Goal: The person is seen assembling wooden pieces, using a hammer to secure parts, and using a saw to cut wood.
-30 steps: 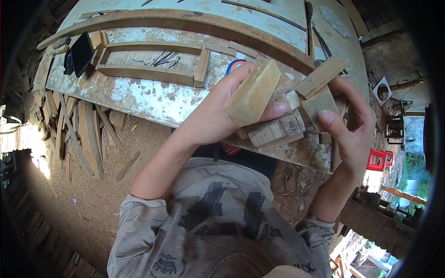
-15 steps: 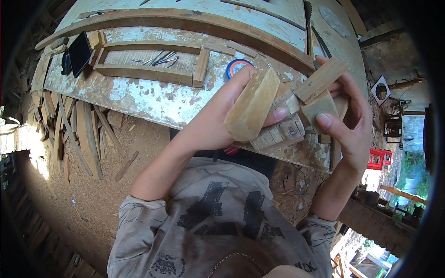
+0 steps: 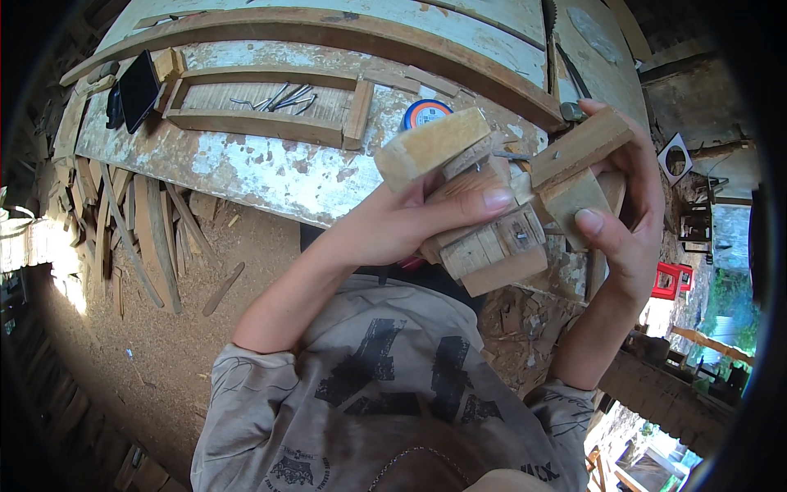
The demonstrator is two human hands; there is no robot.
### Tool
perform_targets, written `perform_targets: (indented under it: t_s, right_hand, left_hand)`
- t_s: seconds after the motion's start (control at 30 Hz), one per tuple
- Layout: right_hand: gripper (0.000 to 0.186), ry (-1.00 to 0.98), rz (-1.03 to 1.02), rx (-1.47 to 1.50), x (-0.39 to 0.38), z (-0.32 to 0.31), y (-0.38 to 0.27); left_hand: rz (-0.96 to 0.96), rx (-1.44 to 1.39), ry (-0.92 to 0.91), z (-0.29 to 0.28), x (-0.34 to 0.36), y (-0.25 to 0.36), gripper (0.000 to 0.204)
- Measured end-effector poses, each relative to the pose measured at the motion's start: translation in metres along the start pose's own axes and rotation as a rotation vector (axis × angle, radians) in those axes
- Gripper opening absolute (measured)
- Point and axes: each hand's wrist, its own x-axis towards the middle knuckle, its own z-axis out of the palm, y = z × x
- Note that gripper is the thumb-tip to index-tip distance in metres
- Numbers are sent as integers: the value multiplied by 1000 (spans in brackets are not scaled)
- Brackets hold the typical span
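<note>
My left hand (image 3: 410,221) is wrapped round a cluster of wooden blocks, its thumb lying across the top. In that cluster a smooth yellowish block (image 3: 434,149) sticks up at the far side. A rougher grooved block (image 3: 490,248) with a nail in its end lies at the near side. My right hand (image 3: 631,225) grips a wooden piece (image 3: 584,146) with a nail in its face, crossed over a paler block (image 3: 574,203) under my thumb. The two groups meet or nearly meet in the middle; whether they are joined I cannot tell.
On the paint-worn workbench (image 3: 246,172) stands a shallow wooden tray (image 3: 254,129) with several nails (image 3: 287,98). A blue-rimmed tape measure (image 3: 428,111) sits just beyond my left hand. A dark phone-like slab (image 3: 141,92) stands left, and a long wooden beam (image 3: 344,29) crosses behind.
The blocks in my left hand have tilted: the yellowish block has swung from upright to lying leftward, exposing more of the grooved block. My left thumb now stretches across the top. My right hand shifted slightly right.
</note>
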Motion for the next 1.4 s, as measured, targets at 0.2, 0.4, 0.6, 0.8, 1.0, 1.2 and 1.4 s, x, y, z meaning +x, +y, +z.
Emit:
perform_targets:
  t_s: [0.2, 0.4, 0.6, 0.8, 1.0, 1.2, 1.4]
  right_hand:
    - [90, -36, -54, 97, 3, 0, 7]
    - [84, -5, -54, 174, 5, 4, 8]
    - [76, 23, -58, 158, 3, 10, 10]
    - [78, 83, 171, -34, 0, 14, 1]
    - [70, 81, 284, -28, -2, 16, -8]
    - [73, 51, 252, -3, 0, 13, -5]
    - [78, 16, 204, 40, 3, 12, 4]
  left_hand:
    - [-60, -65, 13, -1, 1, -2, 70]
    - [-174, -101, 14, -1, 1, -2, 71]
    - [-74, 62, 78, 4, -1, -5, 64]
    - [27, 504, 116, 8, 0, -2, 49]
    - [212, 531, 168, 8, 1, -8, 40]
    - [-30, 190, 164, 13, 1, -6, 47]
    - [-95, 155, 159, 2, -2, -16, 42]
